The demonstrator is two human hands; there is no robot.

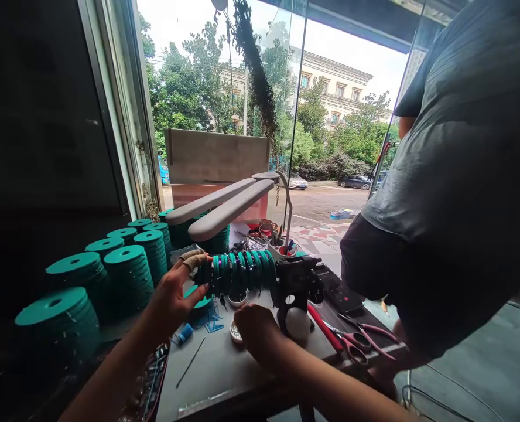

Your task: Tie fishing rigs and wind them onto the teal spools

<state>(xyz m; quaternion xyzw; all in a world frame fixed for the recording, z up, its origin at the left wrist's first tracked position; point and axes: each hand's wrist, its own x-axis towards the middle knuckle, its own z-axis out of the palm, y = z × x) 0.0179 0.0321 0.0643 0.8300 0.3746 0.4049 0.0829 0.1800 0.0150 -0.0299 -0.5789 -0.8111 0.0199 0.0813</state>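
A row of teal discs (245, 271) with dark strands between them lies sideways on a black machine (295, 284) with a white round knob. At the row's left end, my left hand (178, 287) curls around it, the thumb below and the fingers above. Tan covers wrap some of its fingers. My right hand (255, 328) is closed below the row, fingertips pinched together; anything between them is hidden. Just left of it sits a small dish of white beads (235, 333), partly covered by the hand. Another small white dish (237, 300) stands behind, under the row.
Stacks of teal discs (128, 272) fill the left side. Blue thread (183, 334) and a thin needle-like tool (190, 362) lie on the table (216, 375). Scissors (354, 346) and pliers (376, 337) lie right. A two-armed lamp (233, 208) overhangs; a person (444, 176) stands right.
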